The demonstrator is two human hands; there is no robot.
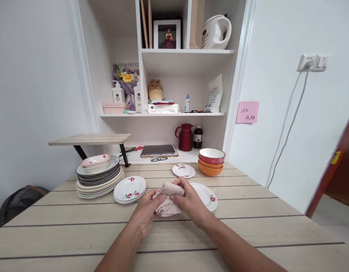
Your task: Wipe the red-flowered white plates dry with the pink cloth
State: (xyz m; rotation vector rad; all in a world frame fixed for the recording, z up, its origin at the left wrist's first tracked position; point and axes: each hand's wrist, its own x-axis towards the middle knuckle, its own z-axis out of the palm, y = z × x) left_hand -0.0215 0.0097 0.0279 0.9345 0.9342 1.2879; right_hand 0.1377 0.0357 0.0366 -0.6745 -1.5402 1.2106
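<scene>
A crumpled pale pink cloth (pixel 168 207) is bunched between both hands above the middle of the table. My left hand (pixel 148 209) grips its left side, thumb on top. On the other side my right hand (pixel 188 196) pinches the folds with thumb and fingers. Just past the right hand lies a white plate with red flowers (pixel 205 194), partly covered by that hand. Left of the left hand sits a short stack of flowered white plates (pixel 130 189). Behind the hands is a smaller flowered plate (pixel 183 170). Whether anything is inside the cloth is hidden.
A tall stack of mixed plates (pixel 99 177) with oval dishes on top stands at left beside a small raised shelf (pixel 91 139). Stacked bowls (pixel 210 168) stand at the back right. Behind are a laptop (pixel 159 150), glasses (pixel 159 159) and a red jug (pixel 186 138).
</scene>
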